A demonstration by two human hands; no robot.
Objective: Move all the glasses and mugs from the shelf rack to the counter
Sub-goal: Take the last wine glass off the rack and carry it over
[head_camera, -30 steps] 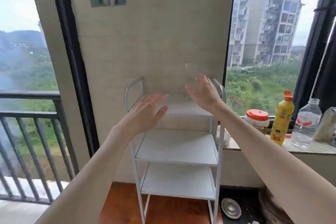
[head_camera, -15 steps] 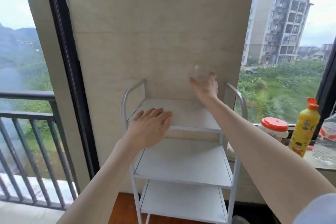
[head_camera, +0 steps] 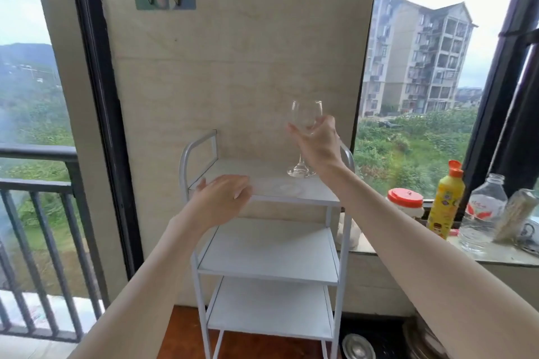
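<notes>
A clear stemmed wine glass (head_camera: 306,116) is held upright above the top tier of the white three-tier shelf rack (head_camera: 271,242). My right hand (head_camera: 319,144) is shut around its bowl and stem, and the foot hangs just over the shelf surface at the back right. My left hand (head_camera: 223,199) rests open on the front left edge of the top tier, fingers spread and holding nothing. The two lower tiers hold nothing that I can see.
The counter ledge (head_camera: 437,255) runs to the right of the rack. On it stand a red-lidded jar (head_camera: 405,202), a yellow bottle (head_camera: 446,201) and a clear plastic bottle (head_camera: 485,213). A balcony railing (head_camera: 38,207) is at the left. A round metal lid (head_camera: 358,347) lies on the floor.
My right hand has closed on the wine glass and raised it off the top tier. My left hand moved forward onto the shelf's front edge.
</notes>
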